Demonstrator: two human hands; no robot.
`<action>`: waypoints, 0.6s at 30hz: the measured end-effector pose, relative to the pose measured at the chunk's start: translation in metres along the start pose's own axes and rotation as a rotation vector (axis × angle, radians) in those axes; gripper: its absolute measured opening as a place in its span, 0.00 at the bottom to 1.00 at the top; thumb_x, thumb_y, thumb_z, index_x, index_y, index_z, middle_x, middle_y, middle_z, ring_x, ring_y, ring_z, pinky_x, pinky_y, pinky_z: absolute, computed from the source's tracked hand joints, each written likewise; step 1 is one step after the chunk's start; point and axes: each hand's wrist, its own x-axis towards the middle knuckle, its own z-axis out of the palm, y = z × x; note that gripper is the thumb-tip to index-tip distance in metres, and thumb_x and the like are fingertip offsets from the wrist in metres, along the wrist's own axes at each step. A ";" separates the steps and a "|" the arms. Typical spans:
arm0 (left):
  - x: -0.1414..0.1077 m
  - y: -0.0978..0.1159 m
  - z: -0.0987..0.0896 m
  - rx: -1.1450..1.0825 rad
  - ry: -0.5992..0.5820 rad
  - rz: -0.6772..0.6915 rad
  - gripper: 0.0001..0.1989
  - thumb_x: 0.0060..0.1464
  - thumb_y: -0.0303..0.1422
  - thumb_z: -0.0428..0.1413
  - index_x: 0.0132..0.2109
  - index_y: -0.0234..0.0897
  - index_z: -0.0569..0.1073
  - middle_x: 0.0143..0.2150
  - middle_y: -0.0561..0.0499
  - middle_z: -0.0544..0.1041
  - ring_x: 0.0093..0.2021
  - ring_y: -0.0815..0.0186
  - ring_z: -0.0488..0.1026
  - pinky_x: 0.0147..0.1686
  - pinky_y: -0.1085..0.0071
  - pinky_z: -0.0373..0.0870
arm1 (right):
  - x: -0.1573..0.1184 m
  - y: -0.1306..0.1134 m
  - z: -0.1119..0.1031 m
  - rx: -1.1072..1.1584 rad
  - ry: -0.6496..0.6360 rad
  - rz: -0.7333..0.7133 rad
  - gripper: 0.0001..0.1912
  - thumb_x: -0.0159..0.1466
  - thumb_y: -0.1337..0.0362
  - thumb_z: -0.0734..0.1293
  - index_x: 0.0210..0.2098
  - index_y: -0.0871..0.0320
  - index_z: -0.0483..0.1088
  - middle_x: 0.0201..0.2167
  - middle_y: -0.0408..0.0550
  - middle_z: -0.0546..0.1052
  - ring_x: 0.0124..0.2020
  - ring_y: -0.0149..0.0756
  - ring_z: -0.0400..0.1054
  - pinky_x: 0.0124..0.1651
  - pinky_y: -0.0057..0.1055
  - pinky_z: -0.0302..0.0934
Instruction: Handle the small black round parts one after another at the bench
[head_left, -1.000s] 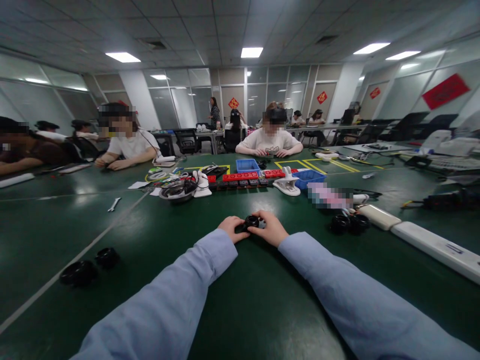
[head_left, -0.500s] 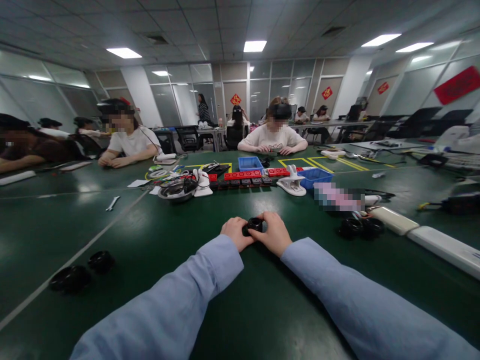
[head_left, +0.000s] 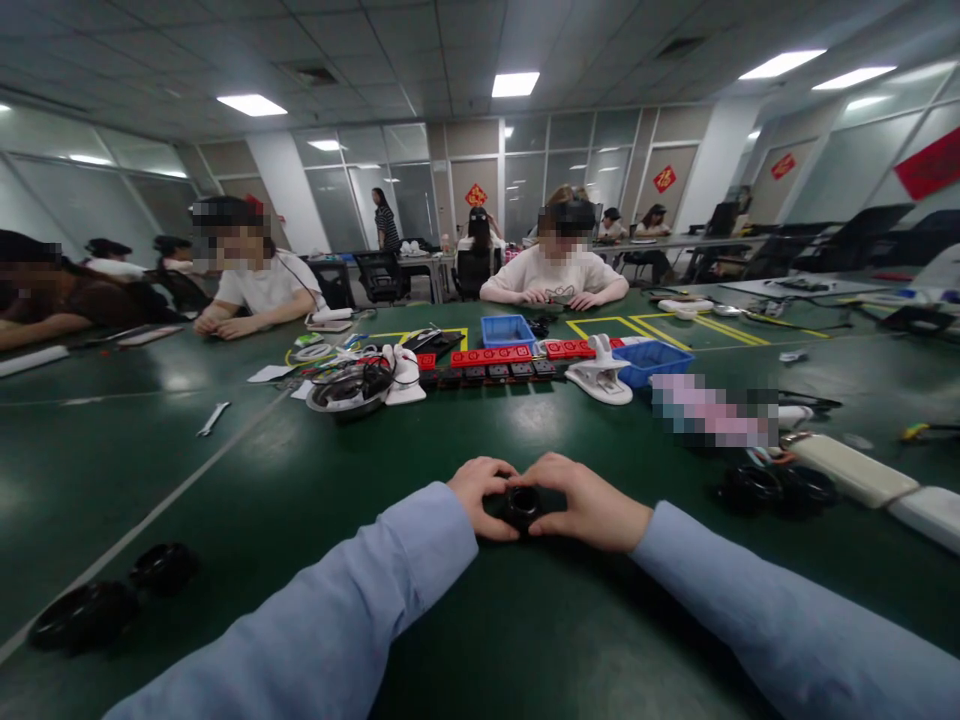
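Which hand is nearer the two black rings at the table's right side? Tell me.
Right. The right hand sits between the left hand and the black rings, well short of them; the left hand is farther off, across the small black part both hold.

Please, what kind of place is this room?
Probably an office used as an assembly workroom. Several people sit around a large green table with blue parts bins, under ceiling light panels and glass partitions. Both hands hold a small black ring-shaped part.
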 end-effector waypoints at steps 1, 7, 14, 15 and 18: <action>0.000 0.000 0.000 0.002 -0.016 0.016 0.23 0.31 0.43 0.62 0.40 0.44 0.73 0.46 0.51 0.69 0.47 0.59 0.63 0.48 0.64 0.57 | -0.001 -0.001 -0.001 0.011 -0.014 -0.010 0.24 0.48 0.63 0.70 0.45 0.52 0.66 0.38 0.46 0.72 0.41 0.39 0.62 0.44 0.36 0.56; -0.001 -0.001 0.001 -0.043 -0.007 0.031 0.25 0.31 0.43 0.62 0.41 0.43 0.73 0.46 0.50 0.70 0.46 0.58 0.64 0.48 0.63 0.57 | -0.005 0.004 0.009 0.066 0.070 0.031 0.22 0.47 0.62 0.71 0.42 0.54 0.67 0.38 0.47 0.72 0.41 0.39 0.62 0.44 0.35 0.57; 0.001 0.001 0.005 -0.073 0.181 -0.153 0.17 0.38 0.36 0.60 0.38 0.34 0.73 0.38 0.47 0.73 0.40 0.62 0.67 0.42 0.68 0.63 | -0.003 0.012 0.023 -0.146 0.363 0.187 0.16 0.46 0.62 0.70 0.34 0.59 0.65 0.33 0.47 0.69 0.37 0.38 0.62 0.39 0.34 0.57; 0.001 0.003 0.005 -0.054 0.185 -0.157 0.16 0.39 0.35 0.60 0.38 0.34 0.72 0.37 0.47 0.73 0.40 0.62 0.67 0.42 0.68 0.64 | -0.003 0.012 0.024 -0.187 0.396 0.198 0.16 0.47 0.61 0.70 0.33 0.59 0.65 0.32 0.47 0.68 0.37 0.38 0.62 0.38 0.34 0.57; 0.001 0.007 0.004 -0.005 0.177 -0.138 0.17 0.38 0.34 0.60 0.39 0.34 0.72 0.38 0.47 0.72 0.40 0.62 0.67 0.42 0.67 0.63 | -0.001 0.010 0.028 -0.280 0.457 0.223 0.15 0.47 0.60 0.69 0.32 0.59 0.64 0.31 0.46 0.68 0.36 0.38 0.62 0.37 0.34 0.56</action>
